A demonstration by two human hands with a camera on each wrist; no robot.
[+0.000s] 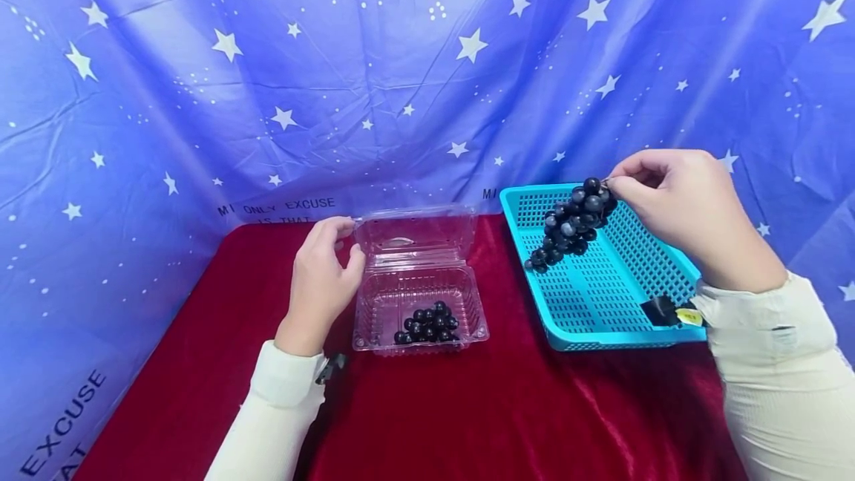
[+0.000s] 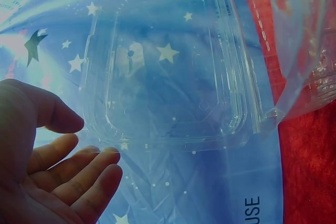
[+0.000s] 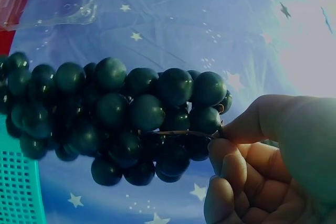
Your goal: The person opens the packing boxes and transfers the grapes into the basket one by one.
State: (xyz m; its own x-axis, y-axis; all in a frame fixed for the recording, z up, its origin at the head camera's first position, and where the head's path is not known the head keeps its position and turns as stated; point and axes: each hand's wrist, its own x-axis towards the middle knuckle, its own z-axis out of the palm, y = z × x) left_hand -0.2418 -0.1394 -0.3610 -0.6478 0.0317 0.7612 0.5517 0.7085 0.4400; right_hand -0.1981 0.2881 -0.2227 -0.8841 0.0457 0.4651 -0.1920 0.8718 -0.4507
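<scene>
Head view: The right hand (image 1: 698,206), right of centre, has thumb and forefinger closed in a pinch at the top of a large bunch of dark grapes (image 1: 573,225). The bunch hangs aslant, its tip toward the lower left, in front of the turquoise basket (image 1: 588,299) at the right of the frame. The left hand (image 1: 319,280), left of centre, is at the left edge of the raised clear lid (image 1: 417,227), fingers loosely bent, thumb apart. The lid belongs to a clear plastic container (image 1: 477,312) at centre, in which a smaller cluster of dark grapes (image 1: 427,324) lies. Container and basket stand on a red cloth (image 1: 427,414); a blue starred curtain (image 1: 367,43) fills the upper frame.

Left wrist view: The left hand, lower left, shows its fingers spread and slightly bent, gripping nothing. Fingertips are at the lid's lower left corner; contact cannot be determined.

Right wrist view: The large bunch extends from the left edge past centre. The right hand, lower right, pinches its thin brown stem (image 3: 181,132), remaining fingers curled. The basket shows at lower left, part of the clear plastic at upper left.
</scene>
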